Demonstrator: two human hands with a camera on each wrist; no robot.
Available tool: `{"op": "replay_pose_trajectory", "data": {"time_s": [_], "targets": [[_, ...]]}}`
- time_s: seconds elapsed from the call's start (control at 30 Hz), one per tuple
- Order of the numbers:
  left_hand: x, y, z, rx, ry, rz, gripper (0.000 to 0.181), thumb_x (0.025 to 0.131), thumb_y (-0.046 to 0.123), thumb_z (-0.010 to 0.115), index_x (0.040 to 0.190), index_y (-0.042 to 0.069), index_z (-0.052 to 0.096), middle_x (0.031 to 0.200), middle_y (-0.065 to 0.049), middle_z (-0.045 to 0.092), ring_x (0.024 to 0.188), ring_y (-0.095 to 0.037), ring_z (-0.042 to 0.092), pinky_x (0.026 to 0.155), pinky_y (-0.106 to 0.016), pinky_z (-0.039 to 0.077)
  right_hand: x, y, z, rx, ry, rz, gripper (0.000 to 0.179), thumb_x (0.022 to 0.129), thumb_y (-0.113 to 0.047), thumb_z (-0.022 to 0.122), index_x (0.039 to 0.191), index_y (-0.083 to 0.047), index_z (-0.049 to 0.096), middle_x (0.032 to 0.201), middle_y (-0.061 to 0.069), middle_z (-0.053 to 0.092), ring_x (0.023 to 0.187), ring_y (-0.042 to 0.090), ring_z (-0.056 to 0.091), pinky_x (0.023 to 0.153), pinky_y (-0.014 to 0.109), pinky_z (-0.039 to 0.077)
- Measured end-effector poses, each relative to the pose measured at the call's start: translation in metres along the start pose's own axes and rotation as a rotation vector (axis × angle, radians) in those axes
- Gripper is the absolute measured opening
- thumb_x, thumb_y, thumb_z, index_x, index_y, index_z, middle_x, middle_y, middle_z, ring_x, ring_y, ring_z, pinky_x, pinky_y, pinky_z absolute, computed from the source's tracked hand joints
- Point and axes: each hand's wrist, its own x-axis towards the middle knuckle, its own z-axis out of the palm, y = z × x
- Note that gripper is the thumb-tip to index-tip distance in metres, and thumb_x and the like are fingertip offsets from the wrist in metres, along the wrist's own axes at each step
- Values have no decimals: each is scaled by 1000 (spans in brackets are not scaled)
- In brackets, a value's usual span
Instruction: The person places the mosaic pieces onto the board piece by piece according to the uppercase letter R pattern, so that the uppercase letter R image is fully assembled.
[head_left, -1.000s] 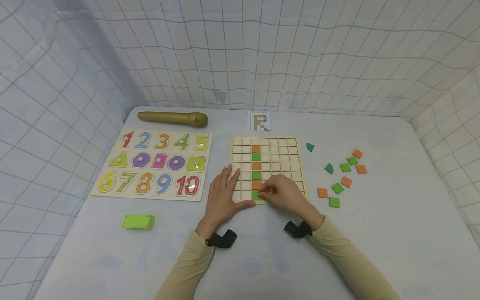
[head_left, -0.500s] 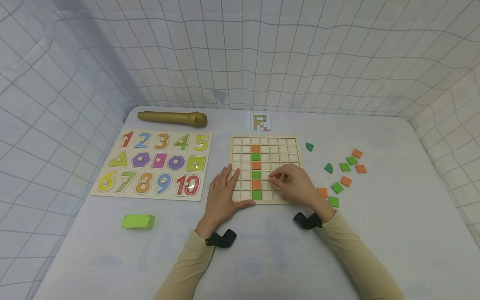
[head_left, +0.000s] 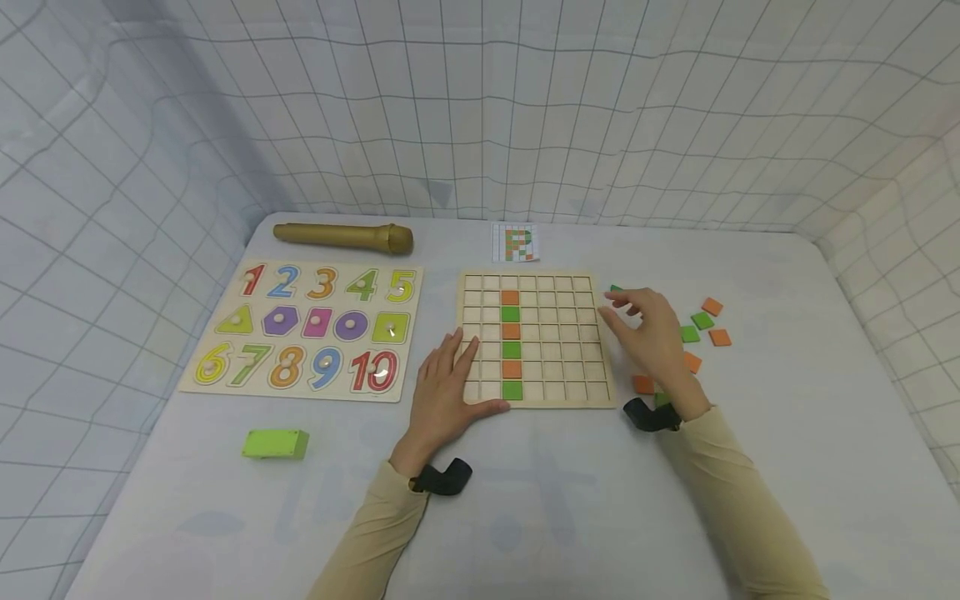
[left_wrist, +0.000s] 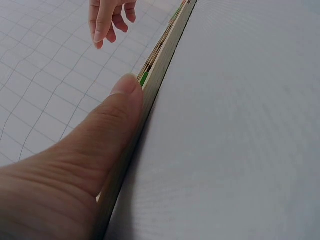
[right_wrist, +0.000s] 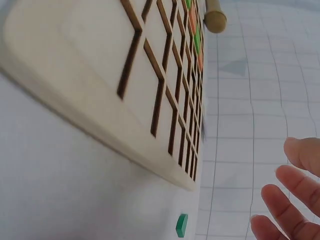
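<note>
My left hand (head_left: 444, 392) rests on the near left part of a wooden grid board (head_left: 558, 407), its fingers spread and its thumb along the near edge. In the left wrist view that thumb (left_wrist: 112, 122) presses the board's rim. One column of the board holds alternating orange and green square tiles, with a green tile (head_left: 512, 390) nearest me. My right hand (head_left: 652, 337) is raised just off the board's right edge, fingers loosely bent and holding nothing. Close to its fingertips lies a dark green quarter-circle piece (right_wrist: 181, 226), mostly hidden by the hand in the head view.
Loose tiles lie on the right, among them an orange tile (head_left: 720, 337) and a green tile (head_left: 702, 320). A pattern card (head_left: 516, 243) lies behind the board. Leftward are a number puzzle (head_left: 416, 287), a gold toy microphone (head_left: 342, 237) and a green block (head_left: 274, 444).
My right hand has left the near green tile on the board and moved right and away from me, past the board's right edge. My left hand has stayed in place.
</note>
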Motion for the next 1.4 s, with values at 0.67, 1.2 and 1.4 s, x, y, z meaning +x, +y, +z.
{"op": "replay_pose_trajectory", "data": {"time_s": [0.67,1.2,1.4], "targets": [[0,-2,2,-2,3,5,103,70,61,74,148,8,32,154,-14,19,141,-29,14,111,-45,13,-9,39,-50,-137,285,296,32,88,-18,68,113,2,66,107,19,63,91,36,55,74,36,34],[0,-1,0,-7,8,6,104,69,61,74,148,8,33,154,-15,20,141,-29,14,111,-45,13,-22,48,-67,-293,13,576,49,92,-40,59,116,2,64,109,19,63,87,33,59,54,34,40],[-1,-1,1,-10,14,10,104,69,61,74,148,8,33,154,-15,21,141,-29,14,111,-45,13,-25,48,-70,-323,-79,612,49,91,-42,61,109,4,63,103,22,63,87,35,59,53,32,40]]}}
